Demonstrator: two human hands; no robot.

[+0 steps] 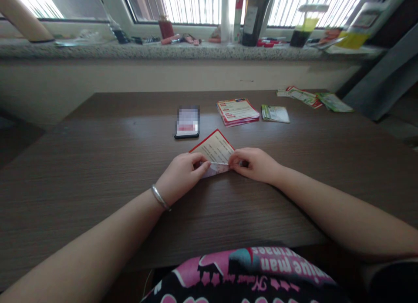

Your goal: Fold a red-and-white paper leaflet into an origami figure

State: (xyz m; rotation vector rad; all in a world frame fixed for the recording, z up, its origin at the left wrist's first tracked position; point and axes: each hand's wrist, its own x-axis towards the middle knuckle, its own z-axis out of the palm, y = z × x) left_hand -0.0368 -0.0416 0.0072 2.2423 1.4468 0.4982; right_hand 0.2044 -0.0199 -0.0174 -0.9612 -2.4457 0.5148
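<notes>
A printed sheet of paper [215, 147] with a red border lies at the middle of the brown table, turned cornerwise, its near part folded over. My left hand [184, 172], with a silver bangle at the wrist, pinches the fold at its left end. At the right end of the same fold, my right hand [253, 163] is closed on the paper between thumb and fingers. Beyond the sheet is a stack of similar printed sheets [237, 110], and a phone [187, 121] lies to the left of the stack.
Right of the stack is a small pile of cards [275, 113]. More leaflets [303, 97] lie at the table's far right corner. Bottles [256, 18] and small items line the granite windowsill [196, 52] behind the table [81, 163].
</notes>
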